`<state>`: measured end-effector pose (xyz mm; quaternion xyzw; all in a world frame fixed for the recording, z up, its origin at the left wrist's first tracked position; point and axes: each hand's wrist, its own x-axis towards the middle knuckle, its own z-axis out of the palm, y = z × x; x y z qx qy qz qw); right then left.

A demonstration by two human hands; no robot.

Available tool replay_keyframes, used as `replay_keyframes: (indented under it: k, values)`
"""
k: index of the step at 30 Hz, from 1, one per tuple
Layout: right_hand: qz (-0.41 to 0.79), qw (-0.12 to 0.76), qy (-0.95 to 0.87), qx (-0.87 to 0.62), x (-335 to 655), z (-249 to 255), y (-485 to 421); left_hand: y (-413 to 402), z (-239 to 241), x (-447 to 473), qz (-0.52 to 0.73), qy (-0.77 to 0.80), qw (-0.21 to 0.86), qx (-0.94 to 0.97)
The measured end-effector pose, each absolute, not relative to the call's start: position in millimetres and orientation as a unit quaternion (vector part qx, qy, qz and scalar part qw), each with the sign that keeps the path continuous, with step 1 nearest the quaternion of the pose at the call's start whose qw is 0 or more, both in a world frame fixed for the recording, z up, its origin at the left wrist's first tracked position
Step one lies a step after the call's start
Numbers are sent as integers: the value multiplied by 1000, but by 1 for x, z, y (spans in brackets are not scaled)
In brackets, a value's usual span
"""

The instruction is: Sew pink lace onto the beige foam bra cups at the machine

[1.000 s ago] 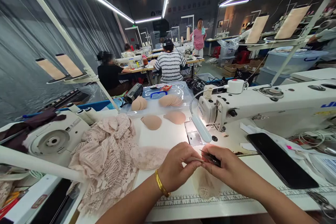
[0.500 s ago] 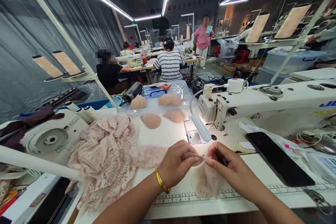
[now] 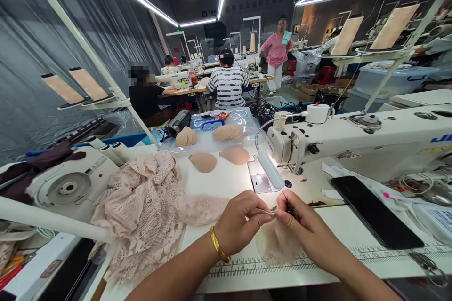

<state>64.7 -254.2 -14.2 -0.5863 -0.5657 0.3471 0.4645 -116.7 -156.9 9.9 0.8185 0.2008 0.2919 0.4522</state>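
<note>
My left hand (image 3: 237, 222) is closed, thumb and forefinger pinching the edge of a beige lace piece (image 3: 277, 243). My right hand (image 3: 306, 225) pinches the same edge just beside it. The rest of the piece hangs below the fingers, over the table's ruler strip. A slim dark tool (image 3: 292, 212), its kind unclear, is tucked in my right hand's fingers. Left of my hands lies another lace piece (image 3: 202, 209), next to a heap of beige lace (image 3: 144, 207). Two beige teardrop pads, one left (image 3: 203, 162) and one right (image 3: 234, 155), lie beyond.
A sewing machine (image 3: 353, 131) stands at the right, its needle area beyond my hands. A black phone (image 3: 376, 211) lies right of them. Stacked pads (image 3: 229, 133) rest on a clear plastic box (image 3: 243, 120). Thread cones (image 3: 348, 35) stand on racks. Other people sit and stand further back.
Both hands stay pinched on the lace piece's edge with slight finger movement. The dark tool shows more clearly in my right hand. The standing person in pink has shifted slightly right.
</note>
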Motion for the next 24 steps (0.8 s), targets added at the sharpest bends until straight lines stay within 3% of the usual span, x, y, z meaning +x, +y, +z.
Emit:
replay_keyframes:
  k: [4, 8, 12, 18, 21, 24]
  values:
    - [27, 393, -599, -698, 85, -45, -246, -158, 16, -118, 284, 220, 480, 800]
    - [-18, 344, -587, -733, 134, -69, -247, -156, 18, -119, 274, 288, 553, 732]
    - [-131, 330, -628, -693, 136, -51, -258, -155, 13, -117, 263, 321, 604, 681]
    - [-4, 448, -701, -555, 65, -3, -259, -159, 16, -115, 267, 318, 613, 672]
    - [24, 465, -688, -556, 51, -2, -251, -159, 17, -115, 267, 320, 609, 675]
    - [144, 501, -607, -600, 54, -10, -247, -158, 13, -116, 279, 323, 614, 664]
